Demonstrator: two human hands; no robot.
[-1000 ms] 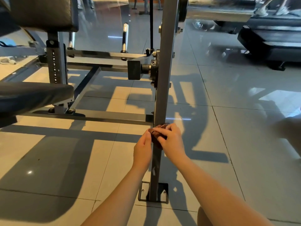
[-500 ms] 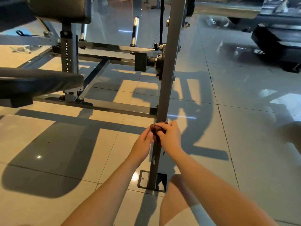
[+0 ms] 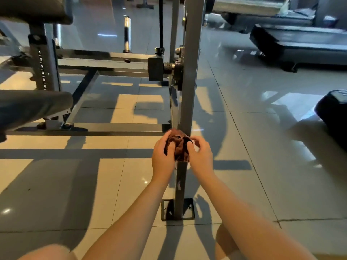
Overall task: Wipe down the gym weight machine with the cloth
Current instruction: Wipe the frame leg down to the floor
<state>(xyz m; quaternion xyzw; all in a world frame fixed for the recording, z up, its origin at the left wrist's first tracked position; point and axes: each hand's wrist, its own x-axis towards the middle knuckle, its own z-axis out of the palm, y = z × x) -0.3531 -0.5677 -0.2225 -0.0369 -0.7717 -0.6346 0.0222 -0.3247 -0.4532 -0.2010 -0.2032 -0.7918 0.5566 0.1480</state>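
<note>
A bunched brown cloth [image 3: 178, 145] sits against the grey upright post [image 3: 190, 81] of the weight machine, a little above the post's floor plate [image 3: 165, 210]. My left hand [image 3: 163, 156] grips the cloth from the left, thumb pressed into its folds. My right hand [image 3: 200, 156] pinches the cloth's right side with curled fingers. Both forearms reach in from the bottom of the view. The cloth hides the stretch of post behind it.
The machine's black padded seat [image 3: 33, 107], a numbered adjustment column [image 3: 43, 68] and low steel frame bars [image 3: 105, 61] lie to the left. Treadmills [image 3: 300, 47] stand at the back right on the glossy tiled floor. My knees show at the bottom edge.
The cloth has loosened from a tight wrap around the post into a bunch held between both hands. My hands have spread slightly apart, and the view has drawn closer to the post.
</note>
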